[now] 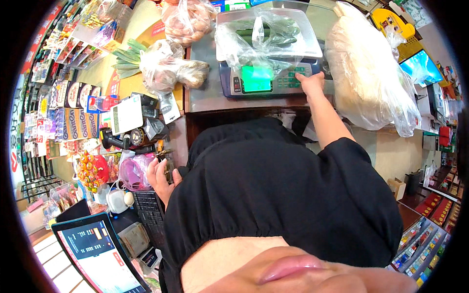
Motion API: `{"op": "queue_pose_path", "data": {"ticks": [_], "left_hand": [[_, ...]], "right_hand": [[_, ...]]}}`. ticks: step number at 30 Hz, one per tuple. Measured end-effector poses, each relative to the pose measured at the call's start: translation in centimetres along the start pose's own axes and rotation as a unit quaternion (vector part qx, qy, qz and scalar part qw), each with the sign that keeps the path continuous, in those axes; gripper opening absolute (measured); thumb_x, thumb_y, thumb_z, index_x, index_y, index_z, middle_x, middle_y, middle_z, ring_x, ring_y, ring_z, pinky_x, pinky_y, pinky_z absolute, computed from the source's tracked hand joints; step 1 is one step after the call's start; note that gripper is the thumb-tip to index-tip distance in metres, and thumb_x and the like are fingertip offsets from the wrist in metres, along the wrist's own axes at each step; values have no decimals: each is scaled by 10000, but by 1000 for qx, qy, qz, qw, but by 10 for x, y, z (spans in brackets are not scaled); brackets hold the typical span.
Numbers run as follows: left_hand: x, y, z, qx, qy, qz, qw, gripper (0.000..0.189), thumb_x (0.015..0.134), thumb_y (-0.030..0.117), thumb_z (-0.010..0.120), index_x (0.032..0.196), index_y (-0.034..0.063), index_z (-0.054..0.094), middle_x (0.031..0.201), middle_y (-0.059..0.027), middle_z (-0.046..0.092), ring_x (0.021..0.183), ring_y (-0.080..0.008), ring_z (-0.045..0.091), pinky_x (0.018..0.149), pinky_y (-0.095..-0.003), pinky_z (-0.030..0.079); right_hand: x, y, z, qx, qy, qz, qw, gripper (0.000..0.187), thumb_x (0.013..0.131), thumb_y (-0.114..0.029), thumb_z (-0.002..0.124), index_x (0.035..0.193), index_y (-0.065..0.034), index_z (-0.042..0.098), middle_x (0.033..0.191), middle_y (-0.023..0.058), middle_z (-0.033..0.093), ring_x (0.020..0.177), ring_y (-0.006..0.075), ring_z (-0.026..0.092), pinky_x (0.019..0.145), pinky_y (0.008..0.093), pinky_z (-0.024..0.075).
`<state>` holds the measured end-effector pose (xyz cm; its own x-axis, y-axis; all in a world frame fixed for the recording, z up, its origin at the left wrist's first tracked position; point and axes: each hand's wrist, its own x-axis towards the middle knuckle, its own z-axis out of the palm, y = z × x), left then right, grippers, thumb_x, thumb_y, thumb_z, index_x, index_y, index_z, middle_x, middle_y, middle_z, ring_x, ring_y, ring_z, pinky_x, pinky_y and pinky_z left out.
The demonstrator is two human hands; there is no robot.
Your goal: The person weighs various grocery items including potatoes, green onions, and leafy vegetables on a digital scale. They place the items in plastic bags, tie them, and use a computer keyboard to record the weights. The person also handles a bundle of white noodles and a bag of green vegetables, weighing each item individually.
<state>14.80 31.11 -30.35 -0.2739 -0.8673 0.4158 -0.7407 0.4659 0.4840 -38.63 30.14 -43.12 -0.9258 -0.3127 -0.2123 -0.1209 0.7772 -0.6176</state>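
A digital weighing scale (223,78) with a lit green display stands on the counter before me. On its metal pan lies a clear plastic bag of long dark green vegetables (253,34). My right hand (312,83) rests at the right end of the scale's keypad, a finger on or just over a key, and holds nothing. My left hand (163,179) is at the left, beside my black top and above the end of a black keyboard (146,210); its fingers are apart and nothing shows in them.
Left of the scale lie bagged produce with green leaves (159,67) and a bag of brownish round items (188,22). A large, full plastic bag (361,69) stands right. A barcode scanner (113,139), a pink plastic basket (137,172) and a monitor (95,252) are at left.
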Motion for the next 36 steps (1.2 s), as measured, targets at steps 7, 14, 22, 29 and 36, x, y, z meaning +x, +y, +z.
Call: {"op": "queue_pose_path", "data": {"ticks": [7,14,22,29,36], "left_hand": [[-2,-7,3,25,17,-8,999,437,783,3,684,1208,30,592,1330,-192,486,1166,-353,524,1005,-427,423],[5,-1,-11,50,16,-7,999,444,785,-6,674,1218,16,575,1332,-206,475,1165,-366,525,1009,-422,420],[1,0,-10,19,28,-65,997,433,812,8,665,1234,31,571,1348,-191,469,1192,-360,509,1028,-425,406],[-8,-20,-15,53,47,-37,997,408,814,20,658,1215,22,584,1345,-195,477,1211,-367,496,1029,-420,407],[-14,-38,-13,47,62,12,997,389,767,-45,678,1143,36,616,1046,-137,583,893,-284,564,805,-379,469]], "right_hand": [[-73,-61,-21,-109,50,-584,803,610,722,-218,728,1282,-76,531,1250,129,508,1206,340,447,1023,479,324],[-69,-95,-2,-112,49,-610,783,379,744,-140,635,1123,-140,622,1045,42,559,1057,254,514,941,445,354],[-40,-128,2,-116,97,-623,767,405,770,-134,661,1165,-226,668,1050,9,553,1059,245,495,944,438,348],[-55,-132,1,-63,114,-569,812,669,685,-182,745,1325,-147,552,1205,86,503,1184,307,435,1021,479,307],[-52,-93,-21,35,159,-538,827,804,702,-75,617,1453,4,340,1382,244,420,1305,425,356,1136,497,228]]}}
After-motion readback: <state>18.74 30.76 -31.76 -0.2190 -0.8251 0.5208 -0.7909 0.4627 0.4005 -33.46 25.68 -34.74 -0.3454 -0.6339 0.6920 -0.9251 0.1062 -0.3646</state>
